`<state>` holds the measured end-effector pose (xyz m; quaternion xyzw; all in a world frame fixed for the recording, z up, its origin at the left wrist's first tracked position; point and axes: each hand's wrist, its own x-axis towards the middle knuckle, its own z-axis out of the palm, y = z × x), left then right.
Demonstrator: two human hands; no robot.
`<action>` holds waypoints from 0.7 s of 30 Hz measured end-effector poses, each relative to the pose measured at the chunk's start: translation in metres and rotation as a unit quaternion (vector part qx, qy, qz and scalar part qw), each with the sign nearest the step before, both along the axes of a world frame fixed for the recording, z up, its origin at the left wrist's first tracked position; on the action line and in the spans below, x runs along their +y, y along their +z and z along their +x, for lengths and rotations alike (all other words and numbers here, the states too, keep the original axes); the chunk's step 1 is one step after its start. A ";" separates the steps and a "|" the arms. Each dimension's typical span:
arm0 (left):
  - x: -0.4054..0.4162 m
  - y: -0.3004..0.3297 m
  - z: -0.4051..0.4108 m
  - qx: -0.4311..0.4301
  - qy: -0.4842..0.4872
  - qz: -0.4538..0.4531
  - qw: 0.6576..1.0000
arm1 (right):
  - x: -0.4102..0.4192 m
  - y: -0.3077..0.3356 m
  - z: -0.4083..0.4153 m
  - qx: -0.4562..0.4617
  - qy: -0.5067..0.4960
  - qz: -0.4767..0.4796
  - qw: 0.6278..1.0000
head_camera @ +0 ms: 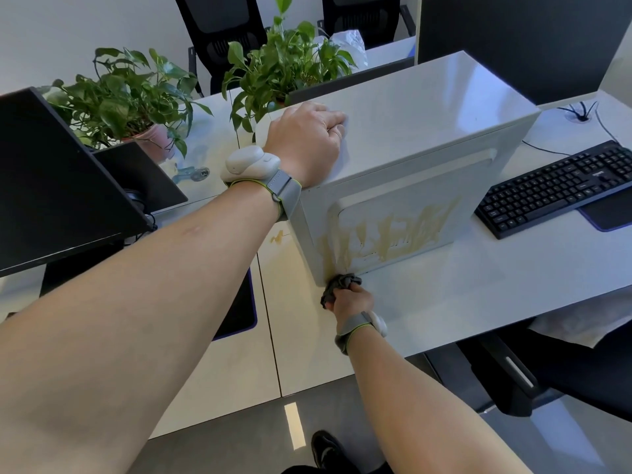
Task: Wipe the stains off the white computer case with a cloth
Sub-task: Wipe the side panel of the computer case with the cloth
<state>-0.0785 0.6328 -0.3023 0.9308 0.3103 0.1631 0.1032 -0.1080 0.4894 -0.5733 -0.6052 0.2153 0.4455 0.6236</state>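
**Wiping begun at the low corner of the stained panel**

The white computer case (403, 138) stands on the white desk (478, 289), between the keyboard (557, 186) on one side and two potted plants (130, 94) on the other. Its side panel, facing the person, carries yellow-brown stains (386, 237) across the lower half. The right hand (349, 299) grips a dark grey cloth (340, 283), bunched in curled fingers, and presses it against the bottom near corner of the panel. The left hand (307, 142) lies on the top of the case with fingers curled; something white shows under it, but I cannot tell what.

I judge the wiping is at its start, because most stains remain. The next move probably calls for strokes along the panel toward the keyboard, with the case held steady from above.

The desk in front of the panel is bare, so the hand has room. The keyboard lies near the far end of the panel, and the desk edge is close behind the wrist.
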 end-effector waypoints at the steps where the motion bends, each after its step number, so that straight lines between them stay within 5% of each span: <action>1: 0.000 0.000 0.000 -0.003 0.000 0.000 1.000 | 0.000 0.001 -0.005 -0.001 0.005 0.009 1.000; 5: -0.001 0.003 0.000 -0.004 0.002 0.004 1.000 | 0.007 -0.001 -0.014 0.000 0.017 -0.001 1.000; 9: -0.001 0.003 0.000 -0.006 0.002 0.003 1.000 | 0.000 0.008 -0.015 0.040 0.137 0.034 0.989; 13: 0.004 0.001 0.000 -0.007 -0.006 -0.001 1.000 | -0.012 0.012 -0.004 0.024 0.073 -0.024 0.997; 18: 0.014 0.002 0.004 -0.001 -0.013 -0.006 1.000 | -0.049 0.025 0.061 -0.165 0.109 -0.183 0.963; 21: 0.019 0.001 0.008 -0.003 -0.008 -0.021 1.000 | -0.052 0.022 0.075 -0.292 0.197 -0.231 0.907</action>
